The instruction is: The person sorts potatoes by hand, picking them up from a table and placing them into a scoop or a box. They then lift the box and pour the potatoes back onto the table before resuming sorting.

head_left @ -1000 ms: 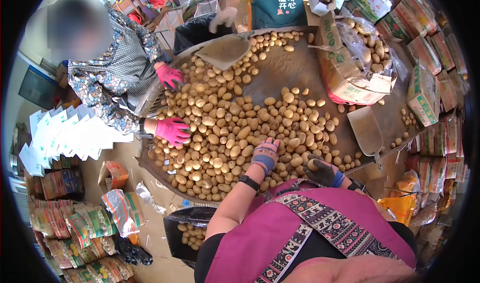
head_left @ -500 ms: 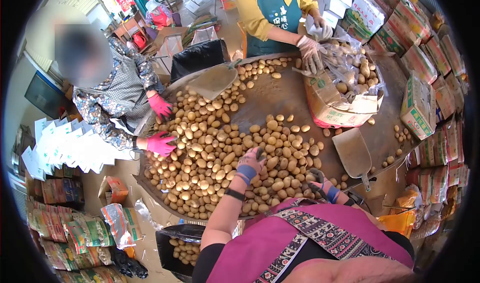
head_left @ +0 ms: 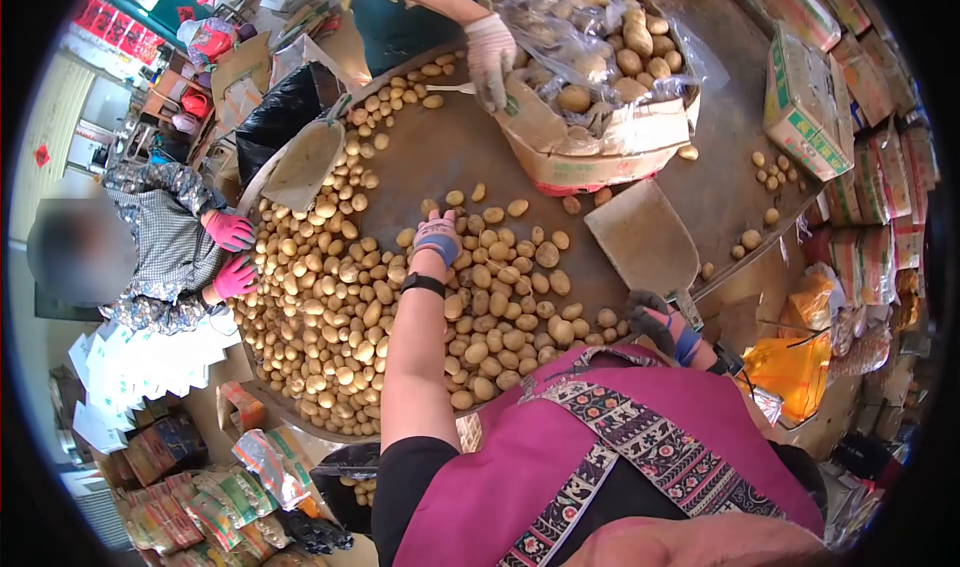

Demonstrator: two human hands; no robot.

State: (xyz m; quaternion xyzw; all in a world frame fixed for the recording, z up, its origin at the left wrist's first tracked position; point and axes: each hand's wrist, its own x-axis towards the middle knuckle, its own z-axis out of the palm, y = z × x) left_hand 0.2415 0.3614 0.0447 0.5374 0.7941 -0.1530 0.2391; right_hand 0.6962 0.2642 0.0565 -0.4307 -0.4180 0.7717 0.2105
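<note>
My left hand, in a pink and blue glove, reaches out palm down over the upper edge of a big heap of potatoes. Its fingers are stretched out, and loose potatoes lie right at the fingertips. My right hand, in a dark grey and blue glove, is low over the near edge of the metal table. Its fingers point left, apart and slightly bent, beside a few potatoes. Close by is the handle end of a flat metal scoop, which overlaps the glove's wrist side in this view.
Across the table, a person's gloved hand touches a cardboard box of bagged potatoes. At left, a co-worker's pink gloves rest at the heap. Another scoop lies at the far-left rim. A closed carton stands right.
My left hand has moved forward and left across the heap. My right hand has come nearer the scoop handle. The view has shifted, and the co-worker's pink gloves have drawn back towards the rim.
</note>
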